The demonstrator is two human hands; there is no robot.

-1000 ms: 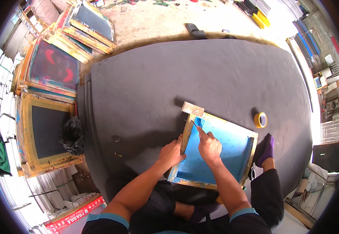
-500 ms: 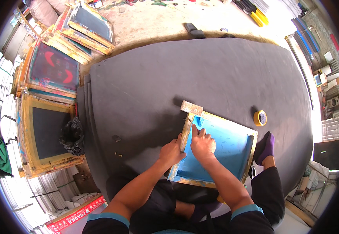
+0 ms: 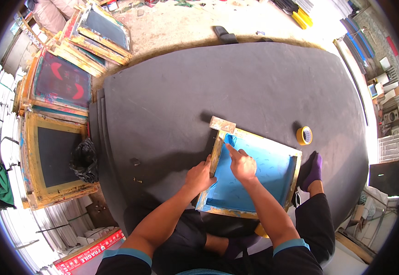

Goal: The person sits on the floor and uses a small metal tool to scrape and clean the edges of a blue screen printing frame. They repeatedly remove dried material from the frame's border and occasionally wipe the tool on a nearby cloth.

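A wooden screen-printing frame (image 3: 297, 172) with blue mesh lies tilted on the dark mat before my legs. My left hand (image 3: 200, 176) is closed round its left bar, the thumb on the inner side. Over the mesh, my right hand (image 3: 243, 166) points its index finger at the upper left inner corner, the other fingers curled in. Whatever those fingers hold, if anything, is hidden. Close to the fingertip, a darker blue, crinkled strip (image 3: 229, 140) sits in the corner. A small worn block (image 3: 222, 124) lies against the frame's top left corner.
To the right of the frame, a yellow tape roll (image 3: 304, 135) stands on the dark mat (image 3: 199, 82). A black plastic bag (image 3: 84, 160) and several more screen frames (image 3: 34, 151) lean at the left. My foot in a purple sock (image 3: 315, 172) rests near the frame's right side.
My right hand has turned, its knuckles shifting right, so the index finger now slants toward the corner. The left hand keeps its grip. The whole view has shifted slightly.
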